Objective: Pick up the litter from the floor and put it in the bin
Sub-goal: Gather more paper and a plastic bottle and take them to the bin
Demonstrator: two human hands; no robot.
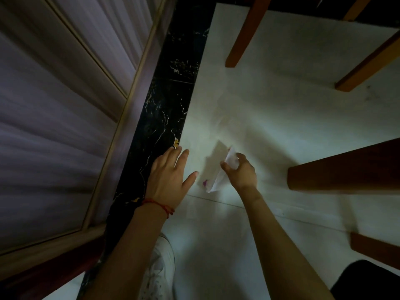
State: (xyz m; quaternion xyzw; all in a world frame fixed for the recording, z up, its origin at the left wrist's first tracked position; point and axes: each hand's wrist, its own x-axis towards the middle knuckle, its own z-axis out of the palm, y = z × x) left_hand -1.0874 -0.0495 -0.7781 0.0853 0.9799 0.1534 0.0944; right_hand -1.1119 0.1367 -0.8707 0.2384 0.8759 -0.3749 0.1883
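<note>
A crumpled white wrapper [218, 179] with a small purple mark hangs just above the pale tiled floor [270, 118], pinched in my right hand [240, 169]. Its upper end sticks out above my fingers. My left hand [168, 174] hovers to the left of it, fingers spread and empty, over the edge of the black marble strip [164, 109]. A red thread bracelet circles my left wrist. No bin is in view.
Brown wooden furniture legs stand to the right [346, 167] and at the back [244, 33], [368, 66]. A wood-framed panel [65, 115] fills the left side. My white shoe [158, 263] rests on the floor below my left forearm.
</note>
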